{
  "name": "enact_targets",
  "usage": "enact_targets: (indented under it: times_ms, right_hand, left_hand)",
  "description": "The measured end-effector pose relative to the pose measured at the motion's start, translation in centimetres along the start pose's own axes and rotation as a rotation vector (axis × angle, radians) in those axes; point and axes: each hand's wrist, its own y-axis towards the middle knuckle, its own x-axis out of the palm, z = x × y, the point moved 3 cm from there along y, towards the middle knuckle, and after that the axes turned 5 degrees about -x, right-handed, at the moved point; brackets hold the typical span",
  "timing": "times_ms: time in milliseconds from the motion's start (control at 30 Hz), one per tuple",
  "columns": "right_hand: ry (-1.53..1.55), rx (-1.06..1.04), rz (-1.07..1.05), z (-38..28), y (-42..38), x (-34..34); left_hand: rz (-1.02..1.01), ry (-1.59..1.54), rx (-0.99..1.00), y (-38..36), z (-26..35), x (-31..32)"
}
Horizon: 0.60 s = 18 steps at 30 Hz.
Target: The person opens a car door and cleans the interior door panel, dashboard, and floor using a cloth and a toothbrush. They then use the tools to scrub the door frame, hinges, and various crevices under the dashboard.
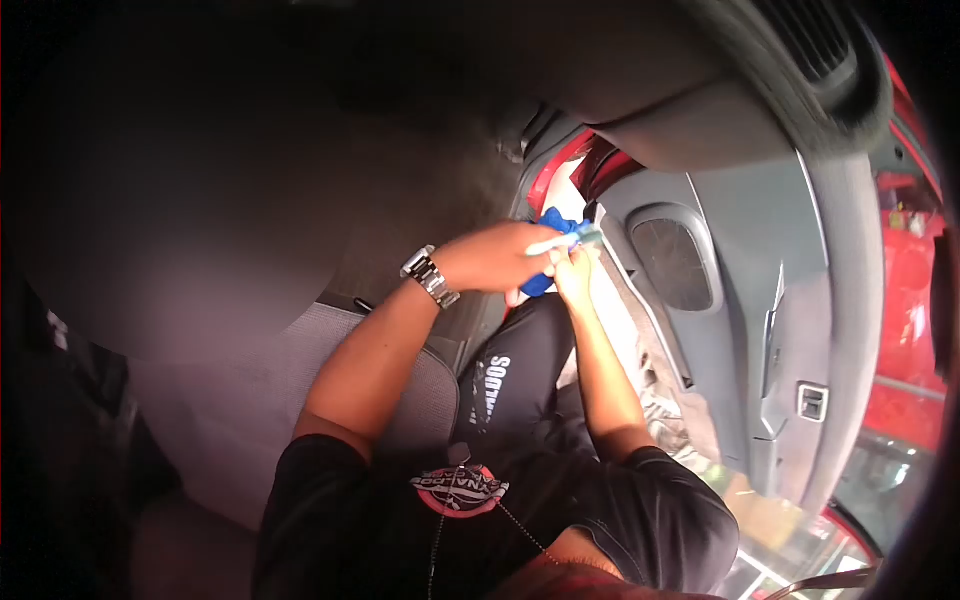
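My left hand, with a metal watch on its wrist, reaches across to my right hand, and the two meet in bright light over the open door gap. A crumpled blue cloth bulges out below and above the closed fingers of my left hand. Right at the fingertips of both hands is a small, slim white item with a pale green end, blurred and partly overexposed. The fingers of my right hand are pinched together beside the cloth, against this item. I cannot tell its kind.
To the right stands the open grey car door panel with a round speaker grille and a switch. A grey seat is at the left, and the dark dashboard hangs above. Red door sill shows beyond my hands.
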Motion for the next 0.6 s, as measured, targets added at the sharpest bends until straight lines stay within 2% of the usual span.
enact_targets:
  times_ms: [33,67,133,233,300,367,400,433,500,533,567,600]
  right_hand:
    - [-0.473,-0.287,0.073,-4.0,-0.5,-2.0]
    - [-0.46,-0.278,0.082,-4.3,-0.5,-2.6]
    - [-0.413,-0.237,0.109,-4.7,-0.4,-3.4]
    - [-0.481,-0.104,0.087,-7.1,-0.6,-5.8]
    - [-0.364,-0.052,0.084,-6.0,-0.2,-6.6]
    - [-0.295,-0.032,0.073,-4.9,0.1,-6.6]
    - [-0.042,-0.027,0.135,-4.3,0.4,-6.4]
    - [-0.021,-0.019,0.138,-3.1,0.9,-5.3]
    - [0.428,-0.016,0.444,-0.4,1.4,-2.3]
    - [0.471,-0.004,0.436,-1.1,1.8,-1.7]
    - [0.381,-0.005,0.445,-2.0,2.6,-1.0]
    - [0.37,0.076,0.379,-2.5,3.7,-0.2]
  left_hand:
    - [0.057,-0.003,-0.015,0.7,-0.6,-0.5]
    - [0.052,0.034,-0.038,1.4,-0.9,-0.7]
    - [0.226,0.287,-0.238,2.4,-1.8,-1.6]
    - [0.257,0.476,-0.277,3.1,-2.3,-0.3]
    - [0.276,0.618,-0.347,3.3,-2.4,0.5]
    - [0.37,1.066,-0.069,3.4,-0.9,1.9]
    - [0.341,1.022,-0.081,4.1,-0.9,2.3]
    - [0.332,1.04,-0.093,4.7,0.5,2.8]
    - [0.302,0.86,-0.067,5.7,2.7,3.6]
    - [0.312,0.752,-0.059,6.0,3.3,4.2]
    - [0.319,0.65,-0.045,6.2,3.7,4.6]
    - [0.265,0.472,0.005,6.5,4.0,4.8]
